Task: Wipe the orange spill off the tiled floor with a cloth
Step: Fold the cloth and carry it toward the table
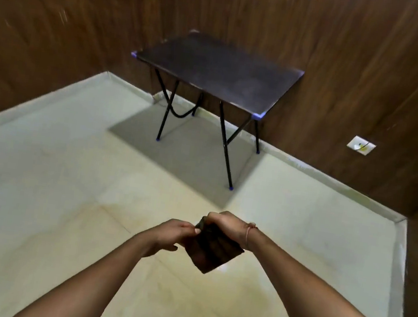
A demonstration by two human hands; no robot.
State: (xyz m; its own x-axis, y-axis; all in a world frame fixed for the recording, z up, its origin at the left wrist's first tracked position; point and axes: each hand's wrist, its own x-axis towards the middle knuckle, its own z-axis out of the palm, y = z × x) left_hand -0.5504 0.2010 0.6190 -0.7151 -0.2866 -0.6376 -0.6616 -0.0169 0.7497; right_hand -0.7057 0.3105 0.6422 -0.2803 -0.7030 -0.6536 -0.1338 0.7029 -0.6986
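Observation:
A dark brown folded cloth (211,252) hangs in the air in front of me, above the pale tiled floor (60,204). My left hand (172,235) pinches its upper left edge with thumb and fingertips. My right hand (227,225) grips its top edge from above; a thin pink band circles that wrist. Faint orange-yellow streaks (244,294) tint the tiles below and to the right of the cloth, with a fainter line of the stain (119,208) to the left. Both forearms reach in from the bottom of the view.
A small dark folding table (215,69) with black legs and blue corner caps stands against the wood-panelled wall (353,57) ahead. A white wall socket (360,149) sits low at the right. A pale skirting (398,281) borders the floor.

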